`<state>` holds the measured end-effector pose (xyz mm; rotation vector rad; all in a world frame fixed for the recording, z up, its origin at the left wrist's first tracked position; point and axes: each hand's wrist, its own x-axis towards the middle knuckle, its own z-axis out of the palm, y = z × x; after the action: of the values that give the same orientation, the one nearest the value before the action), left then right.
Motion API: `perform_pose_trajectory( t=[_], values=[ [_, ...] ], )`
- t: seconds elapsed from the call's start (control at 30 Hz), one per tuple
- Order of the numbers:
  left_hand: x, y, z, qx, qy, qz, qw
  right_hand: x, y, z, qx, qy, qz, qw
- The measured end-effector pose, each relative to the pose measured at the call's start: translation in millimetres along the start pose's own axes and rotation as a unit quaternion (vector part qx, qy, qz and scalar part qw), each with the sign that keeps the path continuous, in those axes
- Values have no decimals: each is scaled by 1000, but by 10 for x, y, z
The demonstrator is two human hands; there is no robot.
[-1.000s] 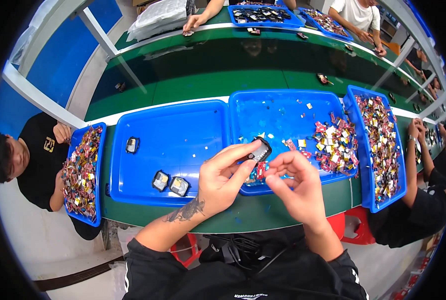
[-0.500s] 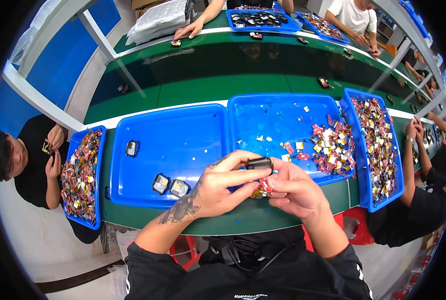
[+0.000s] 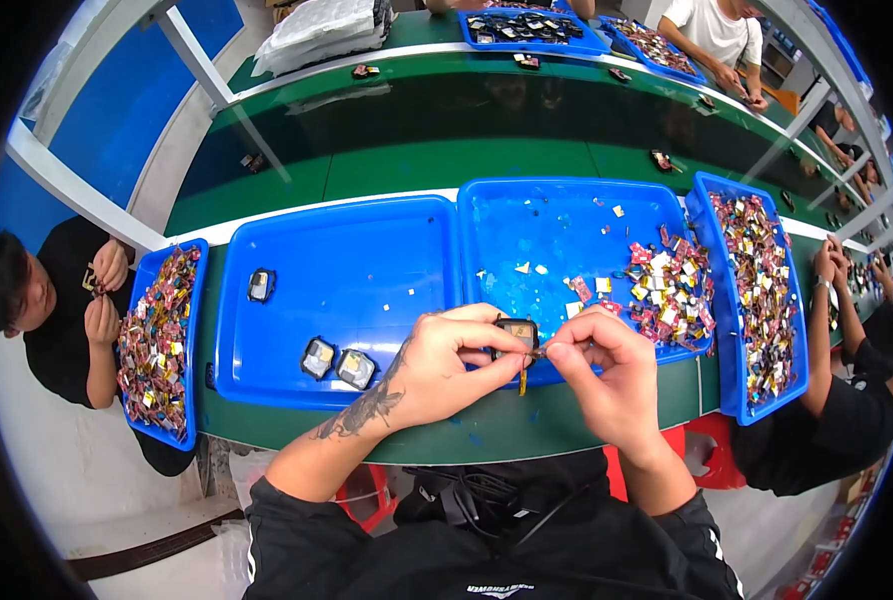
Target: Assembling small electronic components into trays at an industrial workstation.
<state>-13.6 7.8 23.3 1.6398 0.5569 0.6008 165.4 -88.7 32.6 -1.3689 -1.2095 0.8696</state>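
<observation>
My left hand (image 3: 456, 355) grips a small black-rimmed casing (image 3: 517, 328) with a pale brownish inside, above the near edge between two blue trays. A thin yellow strip (image 3: 523, 382) hangs below the casing by my left fingertips. My right hand (image 3: 611, 375) is closed in a pinch at the casing's lower right corner; what sits between its fingertips is too small and covered to name. Three similar black-rimmed casings lie in the left blue tray (image 3: 306, 235): one casing (image 3: 260, 285) farther back, two others (image 3: 317, 357) (image 3: 355, 368) side by side near the front.
The right blue tray (image 3: 556, 190) carries a heap of small red, white and yellow parts (image 3: 671, 285). Narrow blue bins of like parts flank both trays, left bin (image 3: 200, 330) and right bin (image 3: 731, 375). Beyond runs a green conveyor belt (image 3: 386, 170) with scattered pieces. Co-workers sit around.
The casing has turned so its inside shows, and the red piece seen at my fingertips is no longer visible. My right fingers shifted to the casing's corner. A co-worker's hand left the far belt edge.
</observation>
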Motion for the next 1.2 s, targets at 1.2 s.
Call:
perform_pose_trajectory(
  t=[1.2],
  values=[
    [-16, -30, 157, -190, 81, -11, 978, 41, 164, 334, -1, 112, -19, 993]
  ],
)
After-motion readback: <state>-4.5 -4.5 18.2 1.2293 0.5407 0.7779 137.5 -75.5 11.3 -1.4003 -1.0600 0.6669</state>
